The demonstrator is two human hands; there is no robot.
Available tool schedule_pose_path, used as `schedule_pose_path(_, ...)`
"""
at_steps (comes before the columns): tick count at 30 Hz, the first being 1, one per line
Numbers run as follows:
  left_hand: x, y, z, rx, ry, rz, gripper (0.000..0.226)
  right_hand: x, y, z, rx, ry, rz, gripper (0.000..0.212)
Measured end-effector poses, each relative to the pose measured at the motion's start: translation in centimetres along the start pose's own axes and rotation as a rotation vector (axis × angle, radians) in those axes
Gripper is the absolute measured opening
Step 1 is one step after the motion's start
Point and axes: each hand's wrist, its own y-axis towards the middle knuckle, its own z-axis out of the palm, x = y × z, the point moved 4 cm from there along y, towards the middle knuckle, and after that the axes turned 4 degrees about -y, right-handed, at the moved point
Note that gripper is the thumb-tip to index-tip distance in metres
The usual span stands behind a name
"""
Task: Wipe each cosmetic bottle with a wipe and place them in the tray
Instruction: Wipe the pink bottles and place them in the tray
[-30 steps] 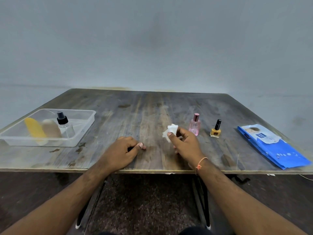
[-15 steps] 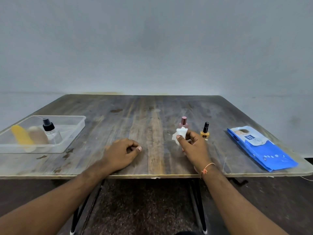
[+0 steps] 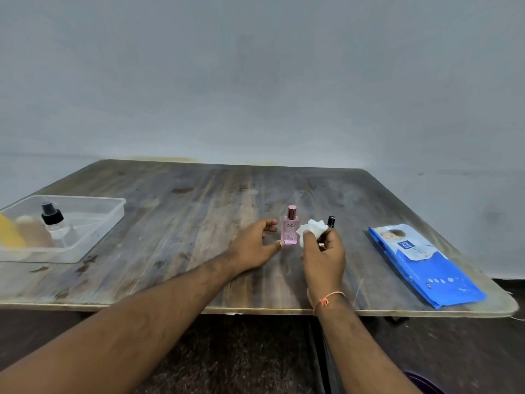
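A crumpled white wipe (image 3: 312,227) is pinched in the right hand (image 3: 322,257). The upright pink bottle (image 3: 290,230) is flanked by the left hand (image 3: 252,247), thumb touching its base, fingers spread.

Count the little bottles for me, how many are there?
5: a pink bottle and a black-capped bottle stand by the hands; a spray bottle, a beige bottle and a yellow bottle sit in the tray.

The right hand (image 3: 322,255) and its crumpled wipe (image 3: 312,227) hide all but the black cap of a small bottle (image 3: 331,220). In the tray (image 3: 113,216), a yellow bottle (image 3: 8,236) is cut by the left edge, blurred alongside a beige one (image 3: 32,233).
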Motion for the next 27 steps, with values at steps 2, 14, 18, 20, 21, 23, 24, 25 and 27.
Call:
schedule_pose_path(2, -0.3, 0.6, 0.9, -0.005, 0.008, 0.001, 0.067, -0.1, 0.1, 0.1, 0.016, 0.0, -0.008, 0.02)
schedule_pose_path(14, 0.7, 1.9, 2.0, -0.033, 0.015, 0.031, 0.052, -0.7, 0.7, 0.3, 0.052, -0.075, -0.036, 0.012)
schedule_pose_path(18, 1.1, 0.9, 1.3, -0.01, -0.019, 0.042, 0.043, -0.3, 0.4, 0.2, 0.085, -0.099, -0.052, 0.011)
schedule_pose_path(20, 1.5, 0.0, 0.3, -0.011, -0.014, 0.037, 0.048, -0.1, 0.3, 0.1, 0.098, -0.119, -0.061, 0.01)
schedule_pose_path(21, 2.0, -0.4, -0.4, -0.012, -0.005, 0.026, 0.047, 0.0, 0.4, 0.1, 0.106, -0.133, -0.068, 0.009)
schedule_pose_path(23, 3.0, -1.8, -2.0, -0.012, -0.007, -0.006, 0.047, 0.1, 0.2, 0.4, 0.131, -0.164, -0.085, 0.006)
schedule_pose_path(24, 3.6, -2.4, -2.9, -0.02, 0.006, -0.01, 0.049, 0.1, 0.1, 0.4, 0.151, -0.184, -0.094, 0.006)
schedule_pose_path(25, 4.2, -3.3, -4.1, -0.032, 0.027, -0.018, 0.051, 0.2, -0.1, 0.5, 0.174, -0.206, -0.104, 0.007)
schedule_pose_path(27, 5.2, -4.9, -6.3, -0.059, 0.093, -0.02, 0.062, 0.3, -0.3, 0.7, 0.206, -0.245, -0.125, 0.008)
